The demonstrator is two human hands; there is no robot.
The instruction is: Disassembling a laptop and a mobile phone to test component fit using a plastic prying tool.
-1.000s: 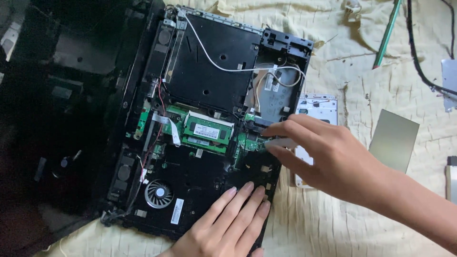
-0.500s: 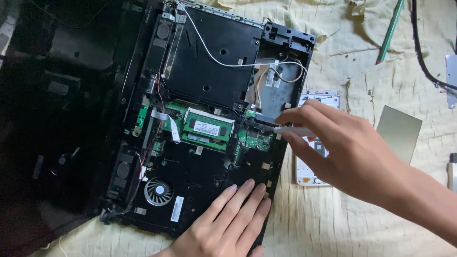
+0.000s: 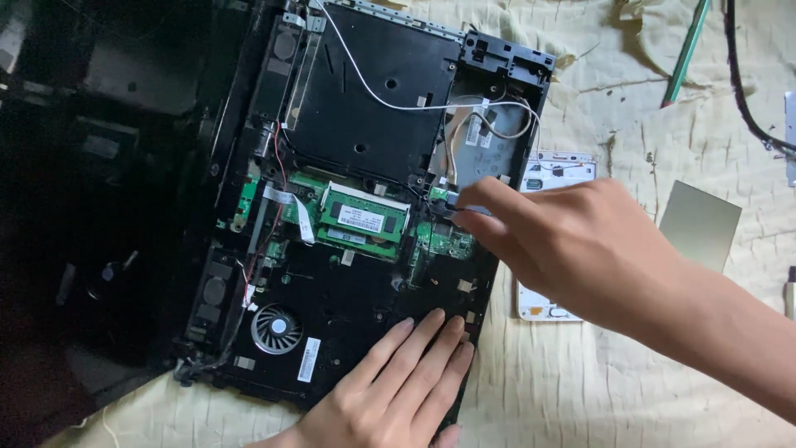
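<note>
**Opened laptop chassis, both hands on it**

The laptop base (image 3: 365, 207) lies bottom-up with its cover off on a wrinkled cream cloth (image 3: 630, 390); it is the landmark here. It is a black plastic shell, slightly rotated, with the internals exposed. A green memory module (image 3: 363, 220) sits near the centre of the base. More green circuit board (image 3: 444, 241) shows just right of the module. A round cooling fan (image 3: 276, 328) sits at the lower left of the base. A thin white wire (image 3: 373, 95) runs across the upper black plate to the upper right bay. A thin red wire (image 3: 278, 170) runs down the left side of the base.

The left hand (image 3: 398, 382) lies flat on the lower edge of the base, right of the fan, fingers together and extended, palm down, gripping nothing. The right hand (image 3: 580, 249) reaches in from the right of the base, thumb and fingers pinched together on a small dark part (image 3: 450, 207) at the board's right edge, just right of the memory module. What the part is cannot be told.

Right of the base, partly under the right hand, lies a white rectangular device (image 3: 564, 170). Further right of the base is a flat grey plate (image 3: 701, 224). Above that, a green stick-like tool (image 3: 686, 50) and a black cable (image 3: 746, 99) lie on the cloth. Left of the base is a dark, unclear area.
</note>
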